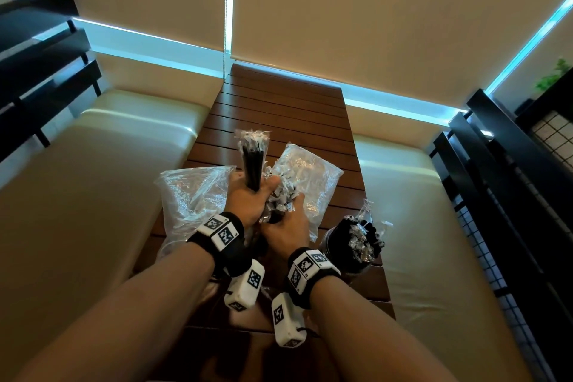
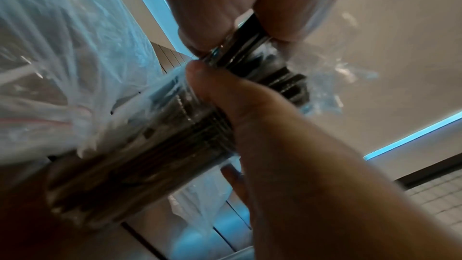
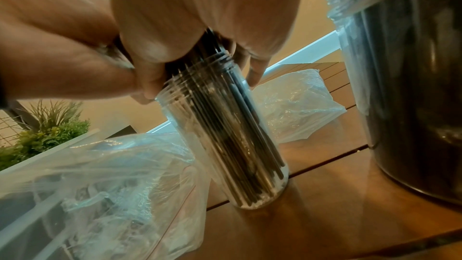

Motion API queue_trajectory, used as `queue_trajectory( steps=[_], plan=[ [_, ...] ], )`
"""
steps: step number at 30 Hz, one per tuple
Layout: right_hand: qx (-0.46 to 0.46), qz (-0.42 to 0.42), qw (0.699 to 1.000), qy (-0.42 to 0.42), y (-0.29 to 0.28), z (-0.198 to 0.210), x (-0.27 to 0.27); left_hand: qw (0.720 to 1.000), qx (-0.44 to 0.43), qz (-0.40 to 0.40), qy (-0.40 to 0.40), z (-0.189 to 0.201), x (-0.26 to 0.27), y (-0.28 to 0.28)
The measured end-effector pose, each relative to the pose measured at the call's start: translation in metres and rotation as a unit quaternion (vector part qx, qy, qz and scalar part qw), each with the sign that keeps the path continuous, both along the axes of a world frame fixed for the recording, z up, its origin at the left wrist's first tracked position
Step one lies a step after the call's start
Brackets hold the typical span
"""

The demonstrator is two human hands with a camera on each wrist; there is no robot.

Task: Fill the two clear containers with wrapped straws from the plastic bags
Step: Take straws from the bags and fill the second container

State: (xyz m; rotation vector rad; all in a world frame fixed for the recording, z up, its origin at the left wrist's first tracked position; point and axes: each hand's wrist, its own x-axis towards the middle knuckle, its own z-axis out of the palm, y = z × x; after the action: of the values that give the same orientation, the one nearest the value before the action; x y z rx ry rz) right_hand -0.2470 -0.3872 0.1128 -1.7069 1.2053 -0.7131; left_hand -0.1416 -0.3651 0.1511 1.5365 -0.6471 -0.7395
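**Second container nearly packed, first one already full**

Taking the slatted wooden table [image 1: 279, 96] as my landmark, I go from its near end outward. Closest to me, my right hand [image 1: 286, 231] curls over the mouth of the second clear container [image 3: 225, 135], which stands tilted on the near part of the table, and presses on the wrapped straws [image 3: 220, 118] already standing in it. Its fingers wrap the rim and the straw tops. Just beside it, my left hand [image 1: 248, 198] is closed round a bundle of black straws [image 1: 253, 161], whose twisted wrapper ends point up and away from me; the lower ends seem headed for the same container.

At the table's right edge, level with my right wrist, the first container [image 1: 353, 245] stands upright and looks crammed with straws.

Further along the table, one plastic bag [image 1: 189, 195] lies crumpled at the left edge and a second plastic bag [image 1: 313, 174] lies right of centre. Both look slack, but the right wrist view shows some wrappers still inside the nearer one.

My judgement: one container is done, and the second is well along, with this bundle and perhaps a few leftovers still to go.
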Motion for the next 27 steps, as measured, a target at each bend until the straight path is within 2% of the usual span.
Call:
queue_trajectory(
  steps=[3,6,10,12,16,20,23,27],
  plan=[
    [0.004,0.007,1.000,0.013,-0.003,0.005,-0.003,0.997,0.029,-0.036,-0.058,0.003,0.005,0.003],
    [0.014,0.012,1.000,-0.003,-0.003,0.010,-0.005,0.988,0.034,-0.048,-0.142,0.030,0.013,0.011],
    [0.007,0.000,1.000,0.012,-0.003,0.010,-0.003,0.963,-0.060,-0.018,-0.263,0.077,0.027,0.009],
    [0.003,-0.002,1.000,0.021,-0.004,0.008,-0.001,0.942,-0.090,-0.034,-0.321,0.092,0.026,0.006],
    [-0.011,0.004,1.000,0.022,-0.006,0.004,-0.001,0.864,-0.031,-0.086,-0.495,0.089,0.018,0.001],
    [-0.015,0.030,0.999,0.041,-0.010,0.002,-0.001,0.856,0.013,-0.123,-0.501,0.056,0.004,0.009],
    [-0.018,0.040,0.998,0.052,-0.009,0.003,-0.004,0.827,0.119,-0.203,-0.510,0.031,-0.001,0.024],
    [-0.026,0.026,0.999,0.031,-0.007,0.003,-0.003,0.792,0.166,-0.190,-0.556,0.048,0.006,0.019]
  ],
)
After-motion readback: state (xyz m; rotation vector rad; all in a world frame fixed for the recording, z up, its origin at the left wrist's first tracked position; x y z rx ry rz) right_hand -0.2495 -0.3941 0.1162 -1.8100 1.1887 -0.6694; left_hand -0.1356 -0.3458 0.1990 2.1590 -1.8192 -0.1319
